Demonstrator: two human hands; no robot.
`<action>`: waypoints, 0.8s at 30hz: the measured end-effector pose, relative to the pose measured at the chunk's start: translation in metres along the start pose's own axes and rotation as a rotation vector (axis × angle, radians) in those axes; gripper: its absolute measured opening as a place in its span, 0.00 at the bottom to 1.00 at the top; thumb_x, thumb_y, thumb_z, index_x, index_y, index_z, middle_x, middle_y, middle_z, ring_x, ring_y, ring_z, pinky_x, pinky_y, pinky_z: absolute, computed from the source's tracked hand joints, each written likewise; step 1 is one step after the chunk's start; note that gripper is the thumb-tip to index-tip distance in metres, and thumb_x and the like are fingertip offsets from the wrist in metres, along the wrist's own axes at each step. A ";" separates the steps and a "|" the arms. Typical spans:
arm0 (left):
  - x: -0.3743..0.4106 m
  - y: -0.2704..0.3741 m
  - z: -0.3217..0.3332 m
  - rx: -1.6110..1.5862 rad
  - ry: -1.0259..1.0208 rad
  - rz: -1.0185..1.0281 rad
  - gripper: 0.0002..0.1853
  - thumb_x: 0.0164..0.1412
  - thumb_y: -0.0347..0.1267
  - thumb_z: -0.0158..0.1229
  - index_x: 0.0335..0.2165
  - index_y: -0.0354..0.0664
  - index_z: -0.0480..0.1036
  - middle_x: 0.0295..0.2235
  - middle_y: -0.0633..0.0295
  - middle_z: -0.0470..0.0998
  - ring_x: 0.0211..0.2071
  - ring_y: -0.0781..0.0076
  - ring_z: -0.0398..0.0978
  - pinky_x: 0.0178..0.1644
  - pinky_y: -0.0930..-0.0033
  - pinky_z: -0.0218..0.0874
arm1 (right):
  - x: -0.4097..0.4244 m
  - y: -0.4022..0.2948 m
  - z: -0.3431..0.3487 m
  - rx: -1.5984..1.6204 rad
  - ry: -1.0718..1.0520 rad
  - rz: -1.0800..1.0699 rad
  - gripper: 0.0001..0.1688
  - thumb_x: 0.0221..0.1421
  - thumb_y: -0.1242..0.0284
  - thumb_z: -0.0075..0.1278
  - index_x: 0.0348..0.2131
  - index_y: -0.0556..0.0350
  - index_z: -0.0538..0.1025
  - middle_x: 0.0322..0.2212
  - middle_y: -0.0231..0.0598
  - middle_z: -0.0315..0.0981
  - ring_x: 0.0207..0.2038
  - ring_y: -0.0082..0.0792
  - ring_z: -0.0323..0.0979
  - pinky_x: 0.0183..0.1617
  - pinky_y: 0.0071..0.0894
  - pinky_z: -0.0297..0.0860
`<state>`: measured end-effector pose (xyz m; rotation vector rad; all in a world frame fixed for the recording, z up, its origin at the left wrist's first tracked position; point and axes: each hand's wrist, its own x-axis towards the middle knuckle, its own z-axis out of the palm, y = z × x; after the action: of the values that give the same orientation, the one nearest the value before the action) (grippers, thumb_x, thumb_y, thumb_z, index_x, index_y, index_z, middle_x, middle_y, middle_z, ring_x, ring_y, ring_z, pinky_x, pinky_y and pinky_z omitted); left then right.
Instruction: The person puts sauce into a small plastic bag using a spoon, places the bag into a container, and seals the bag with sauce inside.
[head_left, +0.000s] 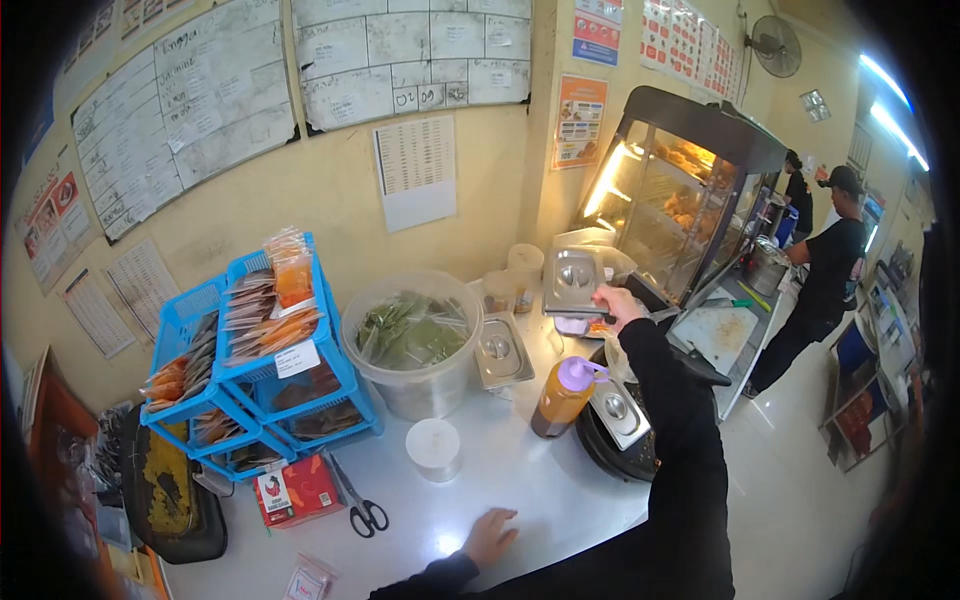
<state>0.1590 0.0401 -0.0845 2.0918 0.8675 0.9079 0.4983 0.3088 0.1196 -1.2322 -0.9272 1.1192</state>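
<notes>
At the upper right of the counter, my right hand grips the edge of a stainless steel pan lid and holds it tilted. Below it stand a squeeze bottle of brown sauce with a lilac cap and a round black container with another steel lid on it. A third steel lid lies beside a clear bucket of bagged green leaves. Near the front edge my left hand rests low over the white counter, fingers apart, holding nothing. A white-lidded tub stands beyond it.
Blue baskets hold sauce packets at the left. Scissors lie beside a red box. A lit glass food warmer stands at the back right, near a cutting board. Two people work farther right, the nearer a person in black.
</notes>
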 end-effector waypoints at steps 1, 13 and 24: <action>-0.006 -0.005 -0.001 0.086 -0.025 0.112 0.15 0.52 0.34 0.55 0.39 0.39 0.67 0.34 0.55 0.70 0.36 0.58 0.70 0.42 0.63 0.62 | 0.019 0.024 -0.009 -0.035 -0.009 0.050 0.09 0.45 0.69 0.48 0.21 0.57 0.70 0.17 0.33 0.63 0.18 0.30 0.67 0.20 0.35 0.71; -0.021 -0.048 0.030 0.238 -0.076 0.171 0.17 0.55 0.41 0.52 0.40 0.44 0.69 0.38 0.61 0.71 0.43 0.64 0.68 0.47 0.64 0.61 | 0.081 0.166 -0.051 -0.014 0.026 0.375 0.09 0.40 0.67 0.49 0.27 0.48 0.69 0.24 0.33 0.66 0.28 0.31 0.67 0.30 0.39 0.71; -0.028 -0.057 0.040 0.295 -0.016 0.182 0.16 0.55 0.41 0.51 0.40 0.46 0.68 0.40 0.65 0.69 0.44 0.68 0.67 0.47 0.66 0.60 | 0.116 0.139 -0.037 -0.703 -0.244 0.420 0.10 0.41 0.69 0.49 0.20 0.58 0.74 0.12 0.33 0.68 0.12 0.28 0.64 0.17 0.26 0.63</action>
<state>0.1592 0.0362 -0.1592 2.4614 0.8555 0.8990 0.5415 0.4116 -0.0280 -1.9568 -1.3548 1.3419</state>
